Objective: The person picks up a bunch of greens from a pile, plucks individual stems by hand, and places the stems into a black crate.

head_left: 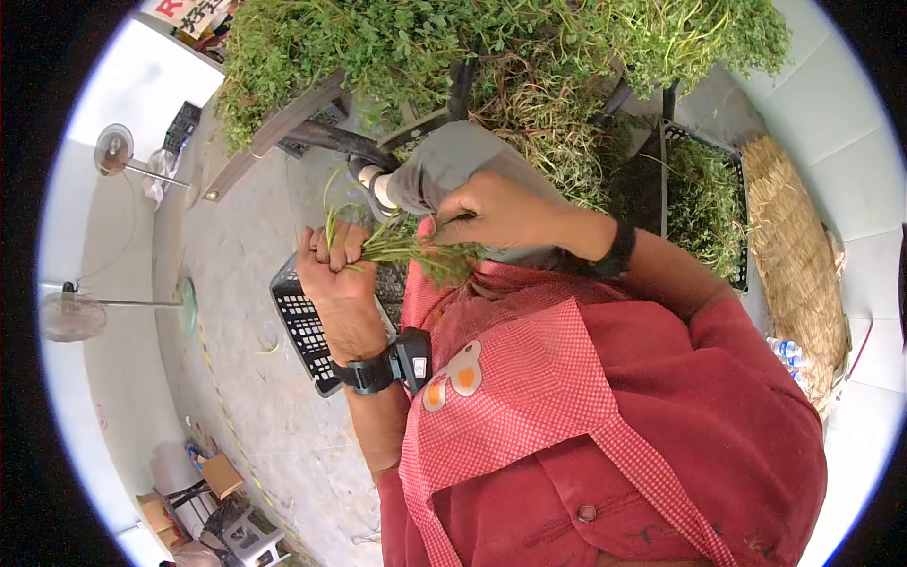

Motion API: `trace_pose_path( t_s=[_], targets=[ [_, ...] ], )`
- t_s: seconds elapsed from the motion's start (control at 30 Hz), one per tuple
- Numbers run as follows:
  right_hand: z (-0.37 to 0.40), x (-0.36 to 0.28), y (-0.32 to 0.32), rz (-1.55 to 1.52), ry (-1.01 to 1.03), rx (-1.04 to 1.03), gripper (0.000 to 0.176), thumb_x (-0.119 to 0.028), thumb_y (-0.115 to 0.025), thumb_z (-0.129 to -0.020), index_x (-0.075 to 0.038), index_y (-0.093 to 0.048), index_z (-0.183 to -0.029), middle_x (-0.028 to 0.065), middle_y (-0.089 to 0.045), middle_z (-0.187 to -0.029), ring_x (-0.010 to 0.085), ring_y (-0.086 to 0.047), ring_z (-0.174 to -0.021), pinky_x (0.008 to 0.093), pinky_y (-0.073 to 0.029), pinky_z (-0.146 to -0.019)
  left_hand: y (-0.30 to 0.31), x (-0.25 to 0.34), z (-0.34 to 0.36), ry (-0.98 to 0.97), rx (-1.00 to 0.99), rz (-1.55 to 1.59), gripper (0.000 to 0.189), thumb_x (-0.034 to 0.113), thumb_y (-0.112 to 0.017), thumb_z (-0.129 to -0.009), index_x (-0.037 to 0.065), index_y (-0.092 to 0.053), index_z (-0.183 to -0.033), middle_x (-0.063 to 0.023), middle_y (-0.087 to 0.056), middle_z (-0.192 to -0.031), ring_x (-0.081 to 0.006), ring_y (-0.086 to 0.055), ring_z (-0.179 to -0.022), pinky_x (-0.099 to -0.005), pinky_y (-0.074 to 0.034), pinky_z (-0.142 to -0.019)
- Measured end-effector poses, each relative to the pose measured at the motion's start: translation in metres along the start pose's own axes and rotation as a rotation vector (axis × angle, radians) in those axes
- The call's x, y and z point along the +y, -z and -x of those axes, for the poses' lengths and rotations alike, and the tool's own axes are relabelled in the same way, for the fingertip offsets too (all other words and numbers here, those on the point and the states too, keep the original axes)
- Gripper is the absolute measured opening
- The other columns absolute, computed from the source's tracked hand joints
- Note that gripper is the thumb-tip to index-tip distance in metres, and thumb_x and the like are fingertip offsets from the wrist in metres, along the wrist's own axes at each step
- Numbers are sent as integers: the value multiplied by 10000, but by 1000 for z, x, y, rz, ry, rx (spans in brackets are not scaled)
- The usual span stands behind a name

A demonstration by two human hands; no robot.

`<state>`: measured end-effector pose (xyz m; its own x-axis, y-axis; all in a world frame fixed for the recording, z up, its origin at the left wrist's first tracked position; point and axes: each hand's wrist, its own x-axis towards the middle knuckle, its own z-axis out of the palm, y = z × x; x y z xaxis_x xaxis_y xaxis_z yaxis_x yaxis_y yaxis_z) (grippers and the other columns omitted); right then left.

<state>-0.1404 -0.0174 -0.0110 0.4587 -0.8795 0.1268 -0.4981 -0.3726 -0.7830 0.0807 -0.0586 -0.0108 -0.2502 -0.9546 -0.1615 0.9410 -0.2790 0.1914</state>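
My left hand (338, 265) is closed in a fist around a small bunch of green leafy stems (387, 248). Thin stem ends stick up past its fingers, and the leafy end points right, over my lap. Just above that leafy end is my right hand (482, 210), its thumb and fingers pinched together. What is between those fingertips, if anything, is hidden. A black plastic crate (304, 326) stands on the floor below and beside my left hand, partly covered by my arm. The red checked apron (529, 378) covers my front.
A large heap of leafy greens (397, 57) lies on a wooden-edged table (274, 132) ahead. More greens lie below it and in a dark crate (742, 217) at right, beside a straw mat (794, 255). Two fans (115, 149) and a white stool (250, 543) stand at left.
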Motion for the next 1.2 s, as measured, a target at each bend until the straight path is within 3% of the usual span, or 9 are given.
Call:
trace_pose_path(
  t_s=[0.23,0.33,0.43,0.53,0.6,0.63,0.7,1.0,1.2],
  targets=[
    [8,17,1,-163,-19,-108,332,-296,-638,-733,35,-626,-758,206,-585,-639,267,-578,-581,377,-434,-569,-6,-18,-7,-107,279,-173,438,271,-288,-948,179,-248,-522,59,-185,-433,-85,-150,-346,-238,-148,-348],
    [7,15,1,-141,-57,-1,348,-311,-634,-739,35,-618,-706,197,-570,-607,278,-566,-538,385,-430,-541,-7,-19,-9,-149,348,-159,429,253,-300,-945,177,-230,-529,51,-180,-438,-86,-149,-350,-234,-146,-340],
    [-6,33,-7,301,-75,193,363,-323,-624,-752,32,-617,-676,143,-576,-575,227,-566,-524,372,-419,-509,-3,-24,-5,-109,194,-158,431,242,-308,-947,173,-226,-530,47,-156,-440,-107,-143,-370,-253,-171,-376],
    [-22,70,0,415,78,561,308,-289,-581,-782,6,-559,-696,102,-514,-555,171,-513,-503,346,-390,-464,-11,-29,4,-128,210,-221,427,250,-310,-947,171,-228,-535,43,-164,-443,-111,-130,-374,-257,-177,-384],
    [-13,61,28,-664,-429,356,224,-260,-525,-831,-49,-544,-757,69,-548,-615,145,-520,-498,306,-392,-425,-3,-15,4,-95,83,-123,423,245,-314,-946,167,-223,-541,36,-173,-457,-113,-142,-393,-264,-195,-401],
    [-7,56,34,-668,-432,355,224,-260,-525,-831,-49,-544,-757,69,-548,-615,145,-520,-498,306,-392,-425,4,-7,-1,-110,129,-140,414,241,-314,-944,162,-228,-547,31,-179,-477,-117,-178,-415,-268,-215,-425],
    [0,47,42,-1340,-395,329,154,-237,-523,-865,-90,-527,-822,49,-567,-709,111,-513,-518,252,-364,-382,12,0,-6,-97,91,-94,405,231,-314,-942,159,-232,-552,27,-180,-486,-119,-191,-427,-268,-221,-434],
    [21,37,-7,-1417,-274,72,187,-211,-605,-848,-64,-555,-953,-23,-496,-661,54,-423,-500,194,-324,-425,3,6,-11,-177,179,51,377,202,-302,-924,155,-249,-554,22,-180,-480,-123,-203,-425,-275,-215,-435],
    [14,28,-16,-978,-304,208,253,-277,-631,-827,-63,-631,-961,-86,-352,-530,25,-301,-439,200,-190,-405,-2,2,-13,-180,231,61,370,166,-321,-903,170,-218,-548,44,-160,-480,-106,-168,-409,-257,-190,-406]
  ],
)
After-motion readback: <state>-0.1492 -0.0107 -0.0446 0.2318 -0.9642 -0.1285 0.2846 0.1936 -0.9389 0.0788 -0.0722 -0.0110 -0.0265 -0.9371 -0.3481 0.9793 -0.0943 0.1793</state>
